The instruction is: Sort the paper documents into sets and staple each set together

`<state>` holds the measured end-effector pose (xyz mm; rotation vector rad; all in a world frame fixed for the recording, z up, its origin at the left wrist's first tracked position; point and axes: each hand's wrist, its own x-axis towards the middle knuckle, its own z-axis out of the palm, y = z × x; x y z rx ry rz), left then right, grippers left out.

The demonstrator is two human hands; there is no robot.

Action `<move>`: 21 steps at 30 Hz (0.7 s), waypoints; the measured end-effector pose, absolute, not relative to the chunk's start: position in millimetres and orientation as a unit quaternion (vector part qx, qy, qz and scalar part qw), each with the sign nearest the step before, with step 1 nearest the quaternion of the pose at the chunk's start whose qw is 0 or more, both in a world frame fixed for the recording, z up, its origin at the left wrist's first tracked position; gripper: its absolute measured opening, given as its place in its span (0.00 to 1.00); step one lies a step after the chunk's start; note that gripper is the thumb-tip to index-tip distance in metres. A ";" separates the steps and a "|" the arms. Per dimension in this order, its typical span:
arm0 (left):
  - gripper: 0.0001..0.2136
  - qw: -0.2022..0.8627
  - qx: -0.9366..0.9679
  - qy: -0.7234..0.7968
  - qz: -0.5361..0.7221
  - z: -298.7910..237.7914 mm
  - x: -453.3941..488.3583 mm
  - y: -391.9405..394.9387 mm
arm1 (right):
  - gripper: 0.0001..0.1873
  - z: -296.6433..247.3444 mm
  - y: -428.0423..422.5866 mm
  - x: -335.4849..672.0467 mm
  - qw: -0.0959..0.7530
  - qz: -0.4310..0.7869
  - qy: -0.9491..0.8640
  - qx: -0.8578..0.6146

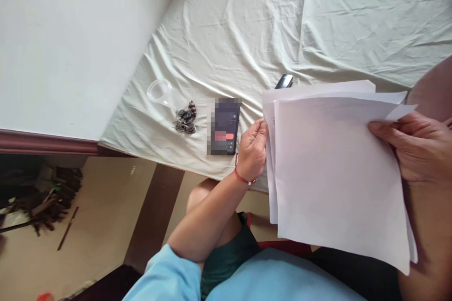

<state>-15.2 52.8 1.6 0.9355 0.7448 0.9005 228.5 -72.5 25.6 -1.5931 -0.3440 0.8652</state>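
Head view: two hands of the person are grasping one stack of paper sheets (339, 174), which is hanging above the near edge of the cloth-covered table and the lap. The left hand (252, 148) is pinching the stack's left edge, thumb uppermost, fingers curling in; its forearm is slanting in from the near left, with one red bracelet (241, 177) circling the wrist. The right hand (420, 146) is gripping the far right corner, thumb lying on the top sheet, its forearm running down the right side, partly behind the paper.

Counts: sheets, at least three edges are showing, fanning slightly; exact number cannot be told. Phone (228, 124), one, is lying left of the paper, screen lit. Clear cup (162, 94), one, is lying farther left. Bunch of metal rings and beads (186, 120), one, is resting between cup and phone. Black object (284, 81), one, is sticking out beyond the stack's far left corner. Pale cloth (264, 23), wrinkling, is lying under these.
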 end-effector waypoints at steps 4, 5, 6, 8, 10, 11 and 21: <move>0.16 0.724 0.431 0.344 0.414 0.8 -15.1 53.2 | 0.25 25.0 -73.3 228.8 0.599 0.379 -0.144 -0.691; 0.16 0.722 0.435 0.344 0.414 0.4 -15.2 53.2 | 0.25 24.6 -73.2 228.9 0.599 0.378 -0.145 -0.691; 0.16 0.717 0.441 0.345 0.415 -0.1 -15.4 53.1 | 0.25 24.3 -73.0 228.9 0.600 0.377 -0.146 -0.691; 0.16 0.704 0.456 0.349 0.418 -1.6 -15.9 52.7 | 0.25 24.0 -72.5 228.9 0.600 0.378 -0.148 -0.689; 0.16 0.691 0.470 0.352 0.420 -3.4 -16.4 52.4 | 0.26 24.2 -72.1 229.0 0.598 0.380 -0.150 -0.689; 0.16 0.688 0.475 0.352 0.421 -4.2 -16.6 52.3 | 0.27 24.5 -72.0 229.0 0.596 0.383 -0.151 -0.689; 0.16 0.687 0.481 0.346 0.419 -5.1 -16.6 53.9 | 0.28 23.5 -73.4 230.1 0.596 0.389 -0.158 -0.685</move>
